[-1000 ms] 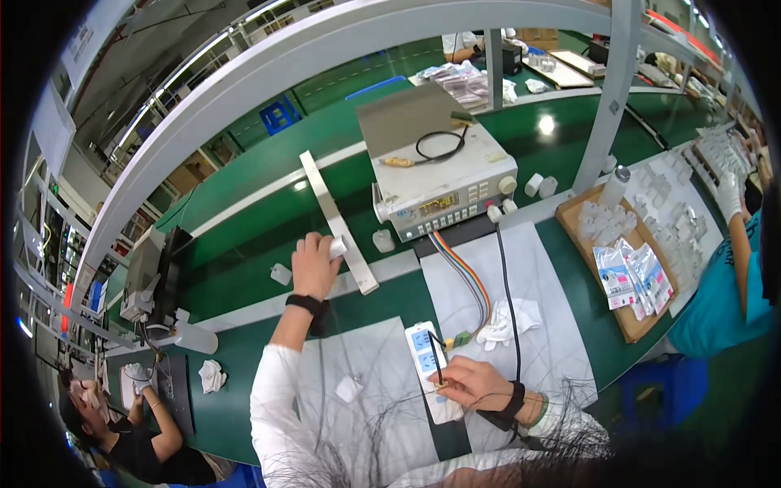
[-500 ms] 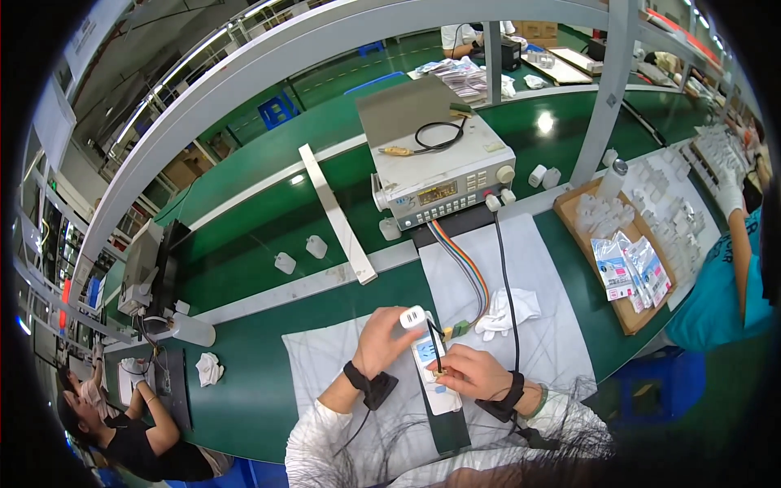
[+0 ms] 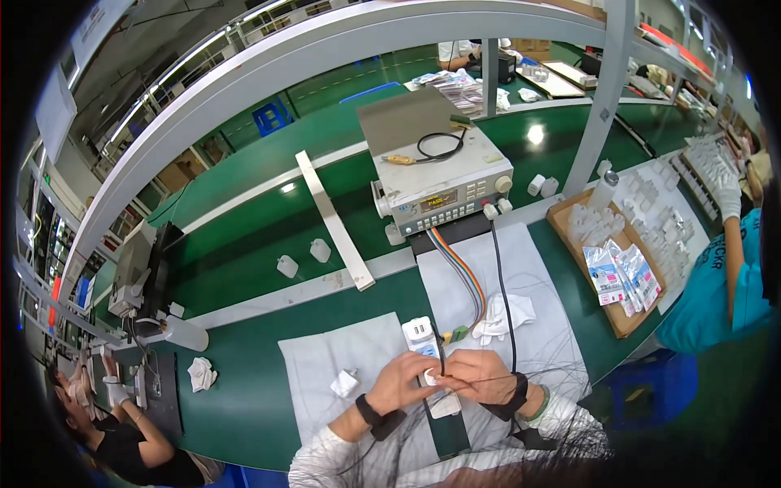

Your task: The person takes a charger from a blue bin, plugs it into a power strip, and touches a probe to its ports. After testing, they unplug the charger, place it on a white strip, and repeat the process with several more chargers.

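My left hand [image 3: 402, 382] and my right hand [image 3: 480, 376] meet fingertip to fingertip over a white power strip [image 3: 446, 405]. The fingers of the right are pinched on the lower end of a black cable [image 3: 442, 355]. Those of the left are closed at the same spot; what lies in them is hidden. A white charger with two ports [image 3: 418, 329] sits at the far end of the strip, beyond the hands. Left of my left hand, a second white charger [image 3: 344, 382] lies on the white cloth [image 3: 309, 358].
A bench test instrument [image 3: 443, 195] with a lit display stands behind, with rainbow ribbon wires [image 3: 460, 272] running from it. A crumpled white glove [image 3: 504, 319] lies to the right. Farther right is a cardboard tray [image 3: 622, 317] holding packets. Co-workers sit on both sides.
My left hand has left the charger on the strip and come down beside my right hand. The second charger now shows on the cloth. The instrument's display has changed.
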Demonstrator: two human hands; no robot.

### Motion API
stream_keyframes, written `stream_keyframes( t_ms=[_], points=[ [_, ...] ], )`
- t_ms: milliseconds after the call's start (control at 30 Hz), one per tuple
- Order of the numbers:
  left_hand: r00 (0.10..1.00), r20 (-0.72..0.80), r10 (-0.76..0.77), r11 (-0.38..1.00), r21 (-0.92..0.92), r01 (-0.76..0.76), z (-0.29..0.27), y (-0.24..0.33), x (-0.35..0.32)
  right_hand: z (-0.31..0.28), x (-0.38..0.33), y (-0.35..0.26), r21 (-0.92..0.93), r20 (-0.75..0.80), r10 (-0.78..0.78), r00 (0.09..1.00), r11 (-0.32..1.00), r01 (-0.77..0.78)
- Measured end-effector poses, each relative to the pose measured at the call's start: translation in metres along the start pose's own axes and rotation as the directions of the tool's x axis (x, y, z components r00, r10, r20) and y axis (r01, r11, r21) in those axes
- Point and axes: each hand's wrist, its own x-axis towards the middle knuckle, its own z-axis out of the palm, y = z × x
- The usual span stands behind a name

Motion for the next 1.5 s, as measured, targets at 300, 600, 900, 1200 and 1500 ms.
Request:
stream_keyframes(
  t_ms=[300, 600, 900, 1200, 1500],
  points=[
    [0.995, -0.046, -0.094, 0.995, -0.02, 0.093, 0.012, 0.002, -0.004, -0.005, 0.059, 0.021, 0.079, -0.203, 0.11, 0.973, 0.992, -0.095],
    [0.939, -0.263, -0.221, 0.929, -0.349, 0.122, -0.011, 0.01, -0.011, 0.015, 0.059, 0.039, -0.146, -0.206, 0.082, 0.975, 0.983, -0.113],
    [0.905, -0.342, -0.253, 0.772, 0.493, 0.401, -0.13, -0.073, 0.117, 0.015, 0.056, 0.049, -0.089, -0.205, 0.052, 0.977, 0.993, -0.071],
    [0.864, -0.355, -0.357, 0.485, 0.72, 0.496, -0.118, -0.15, 0.181, 0.012, 0.045, 0.07, -0.095, -0.217, 0.03, 0.976, 0.994, -0.052],
    [0.967, -0.249, -0.047, -0.19, 0.953, 0.235, -0.175, -0.261, 0.068, 0.029, 0.054, 0.068, -0.009, -0.075, -0.096, 0.992, 0.995, 0.096]
  ],
)
